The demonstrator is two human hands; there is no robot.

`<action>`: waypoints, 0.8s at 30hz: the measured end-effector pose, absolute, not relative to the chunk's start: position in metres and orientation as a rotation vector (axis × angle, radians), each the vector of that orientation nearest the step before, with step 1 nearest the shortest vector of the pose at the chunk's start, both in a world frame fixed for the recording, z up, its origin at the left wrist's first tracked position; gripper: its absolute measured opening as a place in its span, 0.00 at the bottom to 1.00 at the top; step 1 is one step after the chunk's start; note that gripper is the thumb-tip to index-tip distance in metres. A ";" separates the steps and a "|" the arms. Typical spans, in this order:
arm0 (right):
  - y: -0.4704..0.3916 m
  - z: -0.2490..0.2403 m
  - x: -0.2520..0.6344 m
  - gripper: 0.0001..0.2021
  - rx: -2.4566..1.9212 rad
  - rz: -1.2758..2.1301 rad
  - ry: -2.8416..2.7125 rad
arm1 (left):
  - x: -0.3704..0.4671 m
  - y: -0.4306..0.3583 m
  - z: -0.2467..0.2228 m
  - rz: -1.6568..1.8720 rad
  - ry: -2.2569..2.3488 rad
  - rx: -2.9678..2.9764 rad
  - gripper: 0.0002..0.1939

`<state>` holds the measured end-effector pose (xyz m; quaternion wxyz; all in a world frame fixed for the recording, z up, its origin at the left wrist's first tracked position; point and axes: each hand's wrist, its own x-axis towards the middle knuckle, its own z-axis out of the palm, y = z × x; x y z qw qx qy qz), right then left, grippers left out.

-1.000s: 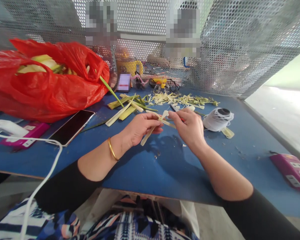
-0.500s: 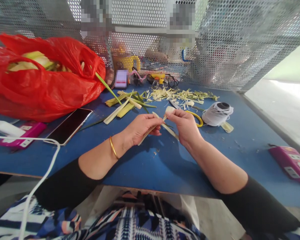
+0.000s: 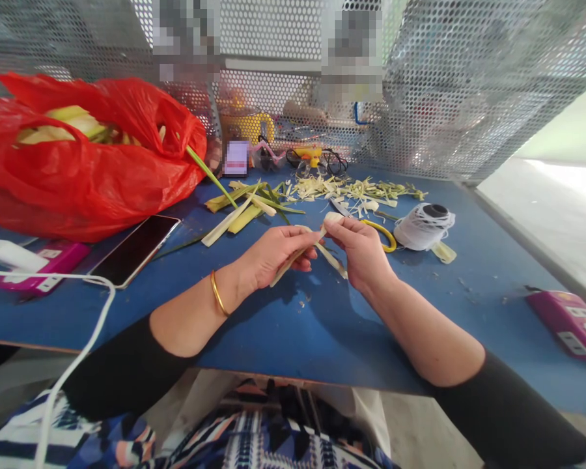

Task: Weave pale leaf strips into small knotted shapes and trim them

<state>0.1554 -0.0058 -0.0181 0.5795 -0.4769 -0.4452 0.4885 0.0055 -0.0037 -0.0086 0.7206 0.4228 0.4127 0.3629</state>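
Two bare hands are working one small piece of pale leaf strips [image 3: 331, 258] above the blue table [image 3: 273, 339], to the left of the white thread spool [image 3: 422, 228]. The left hand [image 3: 283, 254] is pinching the strips near their crossing, thumb pressing against fingers, with one tail slanting out beneath the hand. The right hand [image 3: 365, 247], nearer the spool, is pinching a broad pale end [image 3: 333, 217] between thumb and fingers, while another tail is sloping down between the two hands.

The piece is looking part-formed — its strips are already crossing and the broad end is seemingly bending over, yet both tails are sticking out loose. Whether thread is binding it I cannot tell, as fingers are covering the join. Leaf trimmings [image 3: 317, 187] are lying beyond the spool and to its left, so some cutting is apparently done. Scissors [image 3: 390, 242] are resting just left of the spool, partly hidden behind the right hand. Plenty is seemingly waiting — loose strips [image 3: 247, 219] are lying farther left of the spool, and more leaf [image 3: 73, 124] is showing in the red bag [image 3: 141, 176], farther left again.
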 end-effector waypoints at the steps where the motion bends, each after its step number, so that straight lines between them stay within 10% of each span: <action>1: -0.006 -0.019 0.155 0.13 -1.116 1.140 -1.041 | 0.006 -0.004 -0.008 0.800 0.915 0.962 0.10; 10: 0.002 -0.020 0.162 0.16 -1.224 1.038 -1.164 | 0.004 -0.002 -0.007 0.827 0.927 0.959 0.08; 17: -0.013 0.001 0.164 0.10 -1.248 0.302 -1.574 | -0.003 0.007 -0.009 0.981 0.813 0.847 0.04; 24: -0.020 -0.024 0.145 0.18 -1.350 0.765 -1.725 | 0.004 0.001 -0.006 1.055 0.849 0.846 0.02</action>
